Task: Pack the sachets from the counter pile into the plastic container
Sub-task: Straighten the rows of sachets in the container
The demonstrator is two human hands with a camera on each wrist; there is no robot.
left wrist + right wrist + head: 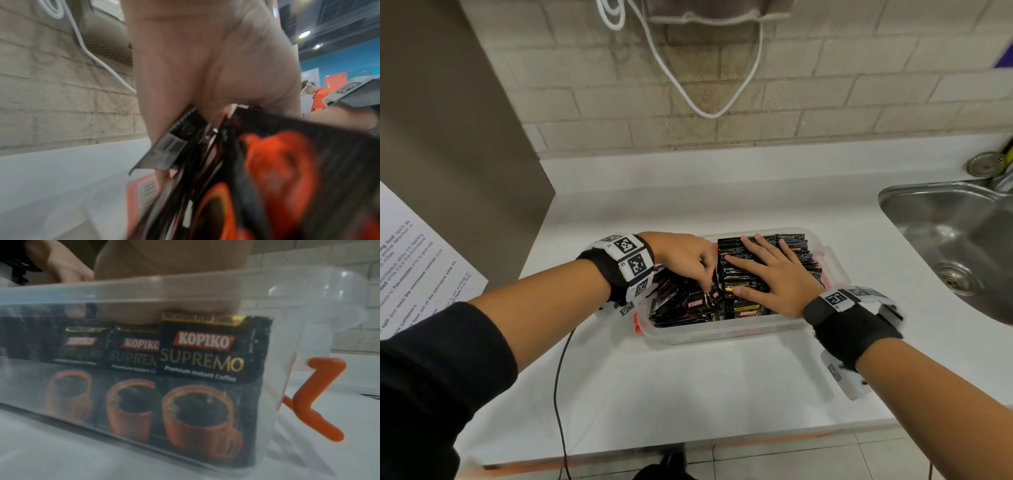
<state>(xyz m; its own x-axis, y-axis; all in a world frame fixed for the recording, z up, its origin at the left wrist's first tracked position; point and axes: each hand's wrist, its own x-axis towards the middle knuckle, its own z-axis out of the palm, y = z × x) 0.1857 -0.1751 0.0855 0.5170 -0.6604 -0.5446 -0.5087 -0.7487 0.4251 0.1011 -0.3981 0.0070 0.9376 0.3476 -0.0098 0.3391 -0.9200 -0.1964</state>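
A clear plastic container with orange latches sits on the white counter, filled with black Kopiko sachets. My right hand lies flat, fingers straight, pressing on the upright row of sachets in the container's right part. My left hand reaches down into the left part, its curled fingers pinching several loose sachets. The left wrist view shows those sachets fanned out below the palm. Through the container wall in the right wrist view I see sachet fronts and an orange latch.
A steel sink lies to the right. A thin black cable runs over the counter's front edge at the left. A white cord hangs on the brick wall. A printed sheet and a brown panel stand left.
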